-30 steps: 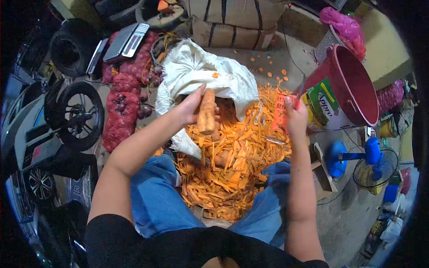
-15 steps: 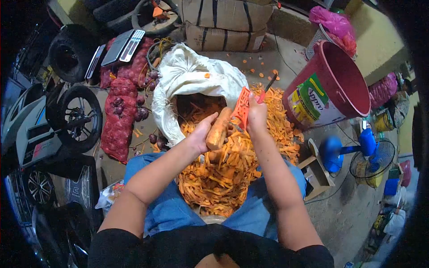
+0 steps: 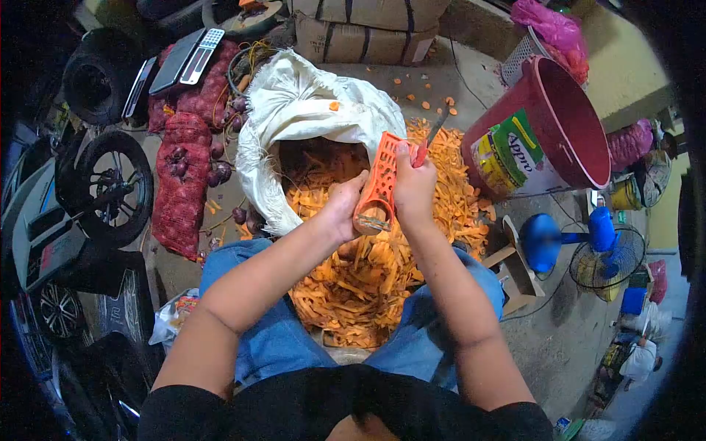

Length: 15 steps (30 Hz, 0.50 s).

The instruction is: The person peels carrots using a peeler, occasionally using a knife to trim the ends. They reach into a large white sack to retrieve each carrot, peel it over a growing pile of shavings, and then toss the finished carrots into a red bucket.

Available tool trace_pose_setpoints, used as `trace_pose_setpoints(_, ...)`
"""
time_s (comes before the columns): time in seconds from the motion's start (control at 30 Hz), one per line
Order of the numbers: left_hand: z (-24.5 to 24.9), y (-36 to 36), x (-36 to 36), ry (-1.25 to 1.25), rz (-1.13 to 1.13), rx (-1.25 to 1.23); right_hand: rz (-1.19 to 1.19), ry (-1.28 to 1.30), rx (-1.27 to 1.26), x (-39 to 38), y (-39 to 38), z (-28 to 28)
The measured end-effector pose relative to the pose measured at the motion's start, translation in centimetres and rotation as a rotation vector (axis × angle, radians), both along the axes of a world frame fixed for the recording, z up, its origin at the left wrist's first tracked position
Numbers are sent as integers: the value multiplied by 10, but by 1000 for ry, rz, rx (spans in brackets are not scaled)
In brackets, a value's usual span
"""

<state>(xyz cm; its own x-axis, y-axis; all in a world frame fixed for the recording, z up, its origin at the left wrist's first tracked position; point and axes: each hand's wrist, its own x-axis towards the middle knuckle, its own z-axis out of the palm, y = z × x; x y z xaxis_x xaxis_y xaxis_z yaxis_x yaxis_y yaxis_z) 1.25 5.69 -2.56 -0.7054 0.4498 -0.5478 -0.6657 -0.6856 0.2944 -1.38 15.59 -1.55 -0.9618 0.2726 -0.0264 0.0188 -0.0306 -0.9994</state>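
My left hand [image 3: 340,212] is wrapped round a thick carrot [image 3: 370,226], held above the heap of orange peelings [image 3: 353,298] between my knees. In my right hand [image 3: 413,192] is an orange plastic peeler [image 3: 382,170] with a perforated handle; its looped head lies over the near end of the carrot. A knife [image 3: 421,153] with a red handle also sticks out of the right hand, its dark blade pointing up and away. Beyond the hands, the white woven sack [image 3: 316,121] lies with its mouth toward me, and peelings spill from it.
A tall maroon bucket [image 3: 540,128] leans at the right, with a blue fan [image 3: 603,231] nearer me. Red net bags of onions [image 3: 180,184] and a scale [image 3: 187,62] are left of the sack. Taped cartons [image 3: 368,37] stand behind. Wheels and a motorbike line the left.
The peeler has come down and left onto the carrot, covering much of it. Both hands remain closed on what they held, and the whole view has shifted slightly.
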Motion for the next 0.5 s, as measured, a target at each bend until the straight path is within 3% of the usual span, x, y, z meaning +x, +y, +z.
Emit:
trace_pose_setpoints(0.03,-1,1,1,13,-7,-4,-3,-3,0,1,1,-1)
trace_pose_setpoints(0.1,-2,2,2,24,-14,-5,-49,52,253,2,3,-3)
trace_pose_setpoints(0.2,-1,1,3,21,-154,-102,-179,-17,217,-14,16,-1)
trace_pose_setpoints(0.3,-3,2,4,102,-154,7,-289,-22,234,-29,36,-2)
trace_pose_setpoints(0.33,3,4,8,76,-180,-52,-233,-137,242,-16,25,29)
trace_pose_setpoints(0.43,8,4,7,61,-171,-125,-239,64,423,-12,14,19)
trace_pose_setpoints(0.5,12,-3,7,73,-264,-78,-207,28,337,-16,16,11)
